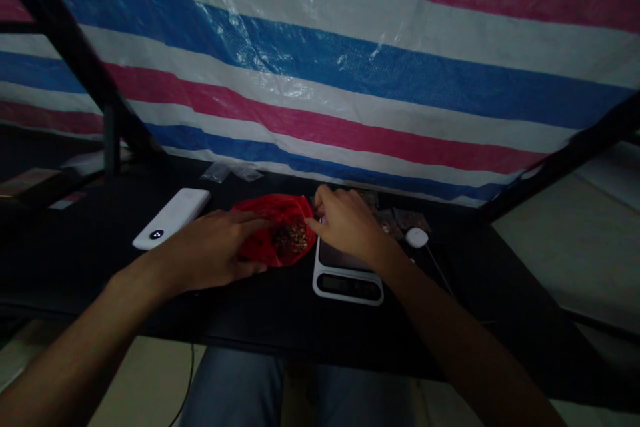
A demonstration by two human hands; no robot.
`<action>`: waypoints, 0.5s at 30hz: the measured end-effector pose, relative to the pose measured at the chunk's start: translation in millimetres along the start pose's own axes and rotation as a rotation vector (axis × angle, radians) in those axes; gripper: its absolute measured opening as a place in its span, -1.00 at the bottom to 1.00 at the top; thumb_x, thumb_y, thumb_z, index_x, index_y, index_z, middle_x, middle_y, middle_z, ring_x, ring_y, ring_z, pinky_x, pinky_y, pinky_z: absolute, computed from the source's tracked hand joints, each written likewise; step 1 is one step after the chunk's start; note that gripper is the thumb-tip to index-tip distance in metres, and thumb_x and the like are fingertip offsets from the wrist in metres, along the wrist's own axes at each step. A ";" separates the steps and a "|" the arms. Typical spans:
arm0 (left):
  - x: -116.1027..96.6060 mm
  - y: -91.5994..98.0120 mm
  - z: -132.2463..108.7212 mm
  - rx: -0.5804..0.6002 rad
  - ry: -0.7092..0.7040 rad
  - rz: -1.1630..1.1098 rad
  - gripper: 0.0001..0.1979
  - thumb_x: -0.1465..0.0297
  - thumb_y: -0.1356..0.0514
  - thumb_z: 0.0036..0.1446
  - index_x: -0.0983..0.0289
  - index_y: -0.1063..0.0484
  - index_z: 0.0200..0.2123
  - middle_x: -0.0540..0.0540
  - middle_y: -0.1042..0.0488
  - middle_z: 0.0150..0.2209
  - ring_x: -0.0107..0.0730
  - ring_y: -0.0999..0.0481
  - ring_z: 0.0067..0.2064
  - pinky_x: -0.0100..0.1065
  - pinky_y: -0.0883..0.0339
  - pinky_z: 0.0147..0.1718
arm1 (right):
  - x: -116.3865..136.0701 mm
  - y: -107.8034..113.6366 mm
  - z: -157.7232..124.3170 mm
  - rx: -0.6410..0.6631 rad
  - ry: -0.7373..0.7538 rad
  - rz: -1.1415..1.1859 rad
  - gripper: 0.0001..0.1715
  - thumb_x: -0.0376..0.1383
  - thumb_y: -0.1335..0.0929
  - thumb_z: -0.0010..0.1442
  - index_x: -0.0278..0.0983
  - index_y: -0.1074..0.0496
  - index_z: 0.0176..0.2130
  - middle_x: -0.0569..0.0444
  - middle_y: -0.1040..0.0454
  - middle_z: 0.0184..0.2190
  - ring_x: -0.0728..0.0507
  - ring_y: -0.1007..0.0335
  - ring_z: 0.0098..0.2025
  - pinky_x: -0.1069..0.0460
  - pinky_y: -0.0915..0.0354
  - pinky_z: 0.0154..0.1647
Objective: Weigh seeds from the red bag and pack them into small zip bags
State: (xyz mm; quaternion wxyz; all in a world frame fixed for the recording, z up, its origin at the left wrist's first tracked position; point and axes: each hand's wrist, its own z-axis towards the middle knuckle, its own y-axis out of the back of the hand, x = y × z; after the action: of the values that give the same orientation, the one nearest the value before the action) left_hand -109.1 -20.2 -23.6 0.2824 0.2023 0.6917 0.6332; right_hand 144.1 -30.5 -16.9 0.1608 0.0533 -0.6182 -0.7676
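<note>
A red plastic bag (273, 203) lies on the black table with its mouth spread, and small brownish pieces (293, 238), too small to name, show inside. My left hand (217, 247) grips the bag's left side, fingers over the upper part and thumb at the lower edge. At the right rim, my right hand (345, 223) pinches the bag between thumb and curled fingers. Beneath that hand is a white kitchen scale (349, 287) with a dark plate, partly hidden by the hand and wrist.
A white power bank (173, 217) lies left of the bag. Clear plastic packets (217, 172) are at the back. Small filled packets (411, 220) and a round white object (417, 237) with a cord sit right of the scale. A striped sheet (320, 100) hangs behind the table.
</note>
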 end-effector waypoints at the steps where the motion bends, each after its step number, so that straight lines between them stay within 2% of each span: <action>1: 2.1 -3.9 -2.9 0.017 -0.014 0.039 -0.29 0.15 -0.34 0.09 0.08 -0.34 0.31 0.17 -0.40 0.30 0.10 -0.50 0.18 -0.02 -0.34 0.17 | 6.7 -2.8 5.8 0.065 0.008 -0.064 -0.68 -0.20 -0.42 0.24 -0.35 -0.42 -0.08 -0.19 -0.63 -0.23 -0.30 -0.57 -0.16 -0.11 -0.31 -0.11; 2: 4.2 -7.5 -4.1 0.033 -0.024 0.067 -0.30 0.21 -0.33 0.11 0.09 -0.32 0.32 0.18 -0.38 0.31 0.11 -0.49 0.19 0.01 -0.33 0.17 | 11.6 -6.1 10.8 0.123 0.014 -0.113 -0.64 -0.23 -0.43 0.23 -0.39 -0.42 -0.05 -0.23 -0.63 -0.22 -0.31 -0.58 -0.15 -0.11 -0.32 -0.13; 4: 8.3 -12.1 -2.8 0.065 -0.036 0.073 -0.46 0.37 -0.22 0.21 0.10 -0.38 0.28 0.19 -0.46 0.24 0.03 -0.55 0.13 -0.04 -0.38 0.11 | 16.6 -11.4 17.8 0.214 0.020 -0.169 -0.64 -0.34 -0.42 0.21 -0.42 -0.42 0.00 -0.26 -0.64 -0.21 -0.31 -0.59 -0.16 -0.09 -0.31 -0.18; 6: 11.2 -11.7 -0.2 0.093 -0.071 0.042 -0.56 0.49 -0.08 0.28 0.09 -0.47 0.16 0.16 -0.56 0.12 -0.09 -0.60 0.04 -0.13 -0.42 0.03 | 16.7 -11.7 21.0 0.242 0.020 -0.172 -0.67 -0.42 -0.39 0.20 -0.42 -0.43 0.00 -0.25 -0.64 -0.22 -0.29 -0.59 -0.18 -0.07 -0.29 -0.23; 9: 9.7 -2.5 1.4 0.039 -0.112 0.046 -0.64 0.53 -0.03 0.27 0.16 -0.57 -0.05 0.16 -0.60 -0.01 -0.11 -0.61 -0.02 -0.15 -0.42 0.00 | 12.0 -1.3 21.3 0.135 0.009 -0.115 -0.74 -0.44 -0.33 0.24 -0.36 -0.45 -0.04 -0.18 -0.64 -0.22 -0.25 -0.57 -0.21 -0.04 -0.24 -0.25; 12: -0.5 8.1 1.9 -0.021 -0.140 0.101 -0.75 0.45 -0.07 0.26 0.23 -0.58 -0.20 0.21 -0.58 -0.11 -0.06 -0.59 -0.10 -0.09 -0.42 -0.05 | 7.2 11.3 19.8 -0.003 0.028 -0.031 -0.80 -0.41 -0.29 0.31 -0.30 -0.47 -0.10 -0.10 -0.63 -0.19 -0.18 -0.53 -0.21 -0.01 -0.20 -0.24; 15: -14.8 12.2 3.5 0.020 -0.167 0.098 -0.77 0.41 -0.10 0.24 0.24 -0.58 -0.27 0.21 -0.56 -0.18 -0.10 -0.58 -0.19 -0.12 -0.43 -0.14 | 5.6 13.9 17.3 0.010 0.057 -0.014 -0.81 -0.37 -0.28 0.35 -0.26 -0.49 -0.13 -0.05 -0.62 -0.22 -0.16 -0.51 -0.24 0.00 -0.18 -0.25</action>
State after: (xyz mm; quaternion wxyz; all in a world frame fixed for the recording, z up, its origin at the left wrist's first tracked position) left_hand -96.6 -25.5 -9.7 0.3057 0.2906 0.6614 0.6202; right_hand 136.6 -18.7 1.1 0.1728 0.0804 -0.6168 -0.7637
